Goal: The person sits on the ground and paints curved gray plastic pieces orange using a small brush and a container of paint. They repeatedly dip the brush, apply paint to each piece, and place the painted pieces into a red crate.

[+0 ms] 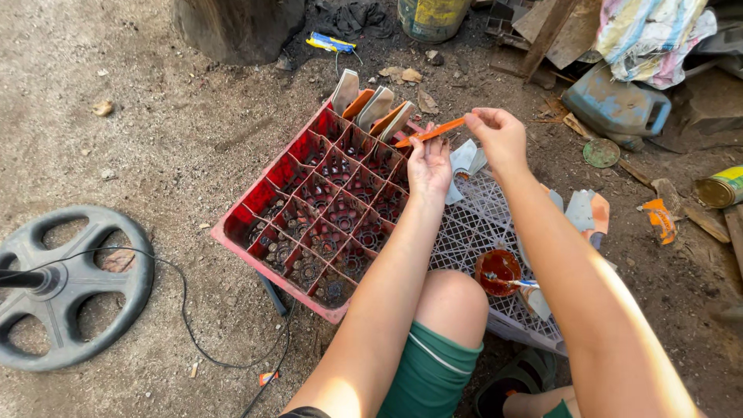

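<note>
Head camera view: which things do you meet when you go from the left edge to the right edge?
Black wheel-shaped stand → red divided crate → left hand → orange painted strip held between both hands → right hand → blue jerrycan → tin can.

I see bare dirt ground (178, 147) carrying everything. On it: red divided plastic crate (267, 182), white lattice plastic crate (476, 224) touching it, black spoked wheel-shaped disc (66, 286) at left, blue plastic jerrycan (615, 104) top right, yellow-green bucket (429, 17) at top.
</note>
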